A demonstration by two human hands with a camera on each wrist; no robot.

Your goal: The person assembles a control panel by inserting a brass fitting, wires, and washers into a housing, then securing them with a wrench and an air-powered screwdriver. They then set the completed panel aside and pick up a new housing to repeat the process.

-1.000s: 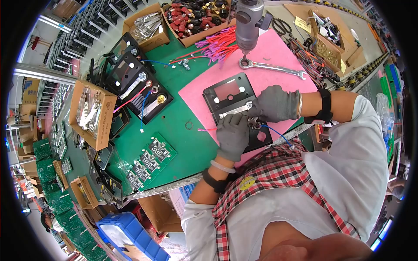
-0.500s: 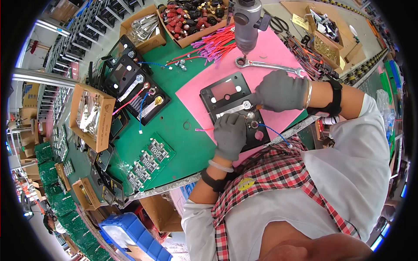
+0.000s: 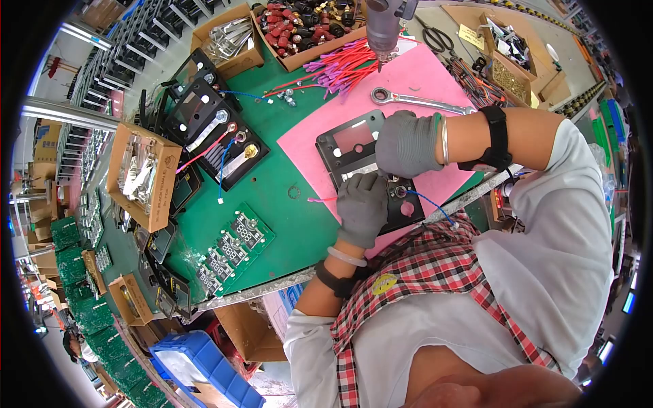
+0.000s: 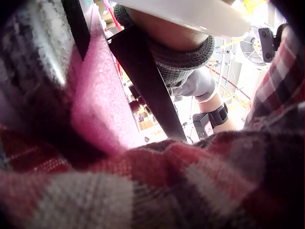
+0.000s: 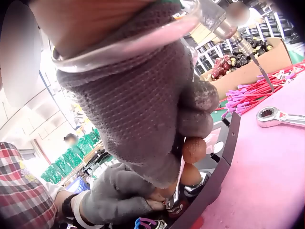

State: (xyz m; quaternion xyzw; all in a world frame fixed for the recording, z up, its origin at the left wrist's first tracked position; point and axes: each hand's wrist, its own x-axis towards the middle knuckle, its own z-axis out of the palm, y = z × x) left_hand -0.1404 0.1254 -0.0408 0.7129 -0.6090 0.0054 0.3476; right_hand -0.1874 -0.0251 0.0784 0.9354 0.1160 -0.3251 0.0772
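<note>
The black panel lies on a pink sheet, with a clear window and metal fittings. My gloved left hand rests over its left edge, fingers bent, a pink wire emerging beside it. My right hand covers the panel's middle. In the right wrist view, bare fingertips of the right hand curl round a shiny metal piece by the panel's rim; the left hand's fingertips touch near its lower end. A blue wire trails from the panel.
A ring spanner lies behind the panel, below a hanging driver. Pink-sleeved wires and a box of connectors stand at the back. Left are another black panel, green circuit boards and a carton.
My right hand lifted off to the right, uncovering the fittings, and has come back over the middle of the panel. The left hand has stayed near the panel's left edge.
</note>
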